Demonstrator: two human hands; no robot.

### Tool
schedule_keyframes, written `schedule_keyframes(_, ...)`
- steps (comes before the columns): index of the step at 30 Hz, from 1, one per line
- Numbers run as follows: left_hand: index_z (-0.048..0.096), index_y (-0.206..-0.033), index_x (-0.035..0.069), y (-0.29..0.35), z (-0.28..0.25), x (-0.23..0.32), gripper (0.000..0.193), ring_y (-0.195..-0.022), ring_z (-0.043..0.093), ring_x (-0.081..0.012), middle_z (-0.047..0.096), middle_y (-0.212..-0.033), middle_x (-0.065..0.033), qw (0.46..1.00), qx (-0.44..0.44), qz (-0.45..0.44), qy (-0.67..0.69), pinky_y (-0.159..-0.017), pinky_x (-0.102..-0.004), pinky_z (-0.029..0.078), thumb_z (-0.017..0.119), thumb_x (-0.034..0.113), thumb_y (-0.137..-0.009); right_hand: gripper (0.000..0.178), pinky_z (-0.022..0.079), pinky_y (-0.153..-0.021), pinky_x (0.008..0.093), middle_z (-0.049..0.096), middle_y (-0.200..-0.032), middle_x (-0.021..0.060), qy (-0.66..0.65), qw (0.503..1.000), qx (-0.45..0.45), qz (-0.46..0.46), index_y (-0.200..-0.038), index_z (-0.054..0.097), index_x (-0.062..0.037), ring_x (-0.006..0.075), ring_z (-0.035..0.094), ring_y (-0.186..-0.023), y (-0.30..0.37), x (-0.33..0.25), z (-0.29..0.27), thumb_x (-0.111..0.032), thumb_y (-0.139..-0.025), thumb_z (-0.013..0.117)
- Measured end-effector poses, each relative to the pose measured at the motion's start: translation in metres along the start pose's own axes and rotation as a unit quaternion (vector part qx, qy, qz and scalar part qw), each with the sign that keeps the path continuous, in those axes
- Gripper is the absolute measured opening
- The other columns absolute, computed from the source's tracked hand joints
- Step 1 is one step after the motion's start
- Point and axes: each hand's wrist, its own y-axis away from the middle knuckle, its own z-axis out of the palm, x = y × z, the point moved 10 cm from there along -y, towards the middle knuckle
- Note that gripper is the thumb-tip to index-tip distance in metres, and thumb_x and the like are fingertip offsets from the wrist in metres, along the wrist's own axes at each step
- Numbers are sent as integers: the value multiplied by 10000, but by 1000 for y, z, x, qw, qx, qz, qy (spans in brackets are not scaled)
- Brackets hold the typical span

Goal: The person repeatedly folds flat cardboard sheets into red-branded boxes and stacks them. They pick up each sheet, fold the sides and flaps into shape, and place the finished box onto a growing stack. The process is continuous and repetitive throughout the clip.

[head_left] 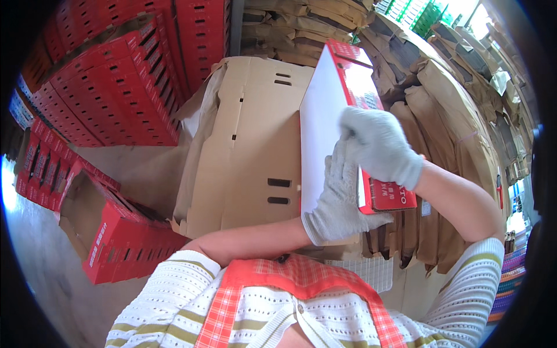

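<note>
A red cardboard box point(354, 69) with a white face stands on edge on a stack of flat brown cardboard point(249, 139). My left hand point(336, 200), in a pale grey work glove, holds its near end. The fingers lie along the white face and the thumb reaches round below the red end. Above it my right hand point(383, 145), gloved the same way, is closed over the box's edge, with fingers curled toward the white face. The two gloves overlap, and the right palm is hidden.
Tall stacks of red slotted boxes point(116, 87) rise at the left. An open red box point(130, 243) sits on the floor at the lower left. Brown paper-wrapped bundles point(435, 104) line the right and the back. A white grid-like piece point(368, 274) lies near my apron.
</note>
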Motion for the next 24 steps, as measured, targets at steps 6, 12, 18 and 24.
schedule_keyframes(6,42,-1535,10,-1,-34,5,1405,-1460,72,-464,76,-1566,-293,998,34,39,46,-1166,-555,122,873,544,-536,203,483,-641,276,630,-785,61,-265,961,52,58,-1027,649,-30,130,597,-698,-20,3,4,-54,-846,559)
schedule_keyframes(12,563,-1317,170,10,-131,40,911,-1414,215,-513,222,-1533,-307,951,68,187,-235,-1144,-576,186,881,529,-543,299,421,-770,220,599,-901,32,-465,867,179,18,-1132,574,-4,73,537,-823,8,14,-53,-160,-878,592)
schedule_keyframes(18,551,-1324,51,114,-255,-10,717,-1348,422,-363,425,-1450,-237,913,88,-140,-373,-1101,-407,360,815,346,-727,1071,444,-970,403,585,-1229,217,-196,974,-84,-75,-1406,357,67,341,560,-1161,21,-34,134,-397,-596,882)
schedule_keyframes(24,474,-1368,21,284,-342,18,678,-1326,416,-376,455,-1425,-201,707,269,-236,-609,-1129,-457,318,714,277,-788,862,454,-957,444,595,-1150,224,-44,986,-147,-64,-1333,440,10,388,564,-1096,-37,-74,214,-295,-636,845)
